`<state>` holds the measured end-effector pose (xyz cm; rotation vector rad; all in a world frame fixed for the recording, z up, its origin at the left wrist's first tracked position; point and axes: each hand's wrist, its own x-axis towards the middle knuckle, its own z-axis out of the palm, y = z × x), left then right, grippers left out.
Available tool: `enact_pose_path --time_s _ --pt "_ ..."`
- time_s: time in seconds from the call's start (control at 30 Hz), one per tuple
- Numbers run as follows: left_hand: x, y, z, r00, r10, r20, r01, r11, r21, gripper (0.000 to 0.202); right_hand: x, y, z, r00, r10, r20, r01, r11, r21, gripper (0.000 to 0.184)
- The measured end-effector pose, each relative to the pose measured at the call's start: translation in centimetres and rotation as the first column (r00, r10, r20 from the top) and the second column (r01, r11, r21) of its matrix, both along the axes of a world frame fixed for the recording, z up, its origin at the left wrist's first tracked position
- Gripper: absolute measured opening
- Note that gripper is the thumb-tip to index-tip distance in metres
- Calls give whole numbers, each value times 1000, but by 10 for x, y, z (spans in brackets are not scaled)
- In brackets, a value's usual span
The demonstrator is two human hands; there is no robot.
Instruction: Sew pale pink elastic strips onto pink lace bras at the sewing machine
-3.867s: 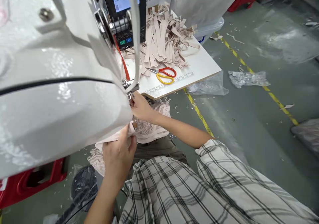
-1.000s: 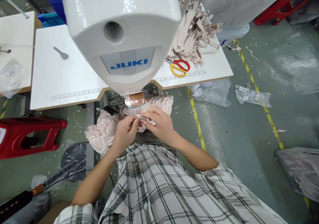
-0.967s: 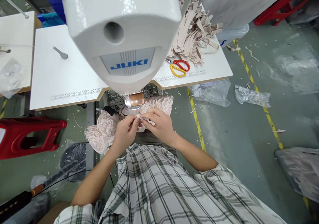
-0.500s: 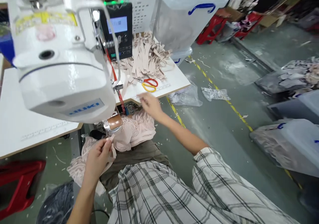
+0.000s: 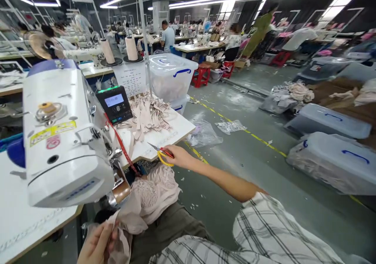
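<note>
My right hand reaches to the front edge of the white table and closes round the red and yellow handles of the scissors. My left hand is low at the bottom edge, pinching the pale pink lace garment that hangs from under the white sewing machine into my lap. A heap of beige elastic strips lies on the table behind the scissors.
A black control panel stands beside the machine. Clear lidded bins sit behind the table, more bins on the floor at right. Plastic bags lie by the yellow floor line. Other people work at far tables.
My view has lifted from my lap to the room. My right hand left the lace, moved right to the table edge and took hold of the scissors. My left hand dropped lower with the lace.
</note>
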<state>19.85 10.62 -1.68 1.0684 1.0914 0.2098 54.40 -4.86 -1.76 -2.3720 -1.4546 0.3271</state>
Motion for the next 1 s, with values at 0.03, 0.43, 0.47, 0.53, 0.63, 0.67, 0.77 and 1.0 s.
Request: enact_pose_path --time_s 0.03,0.43,0.47,0.53,0.63,0.67,0.77,1.0 --pt "5 -7 7 999 44 11 -44 999 7 53 -17 -18 1 998 40 -44 -39 999 26 36" --pt "23 -32 16 951 -31 308 78 987 -140 31 -127 -62 9 913 406 -28 -392 896 208 30" --pt "22 -33 16 951 -36 308 82 987 -137 31 -129 -58 9 912 411 -13 -399 893 209 30" --pt "21 -34 17 952 -50 302 91 988 -123 29 -131 -50 7 906 422 11 -416 886 204 32" --pt "20 -33 14 958 -79 276 105 991 -80 27 -133 -43 5 901 434 5 -427 886 181 33" --pt "19 -33 12 960 -89 264 108 993 -57 26 -133 -41 4 899 438 -9 -430 886 170 33" --pt "15 -32 6 972 -119 204 117 993 22 21 -130 -41 3 883 464 -79 -449 881 150 32" --pt "6 -28 7 968 -110 224 112 994 4 27 -127 -52 10 890 353 -288 -321 935 152 27"
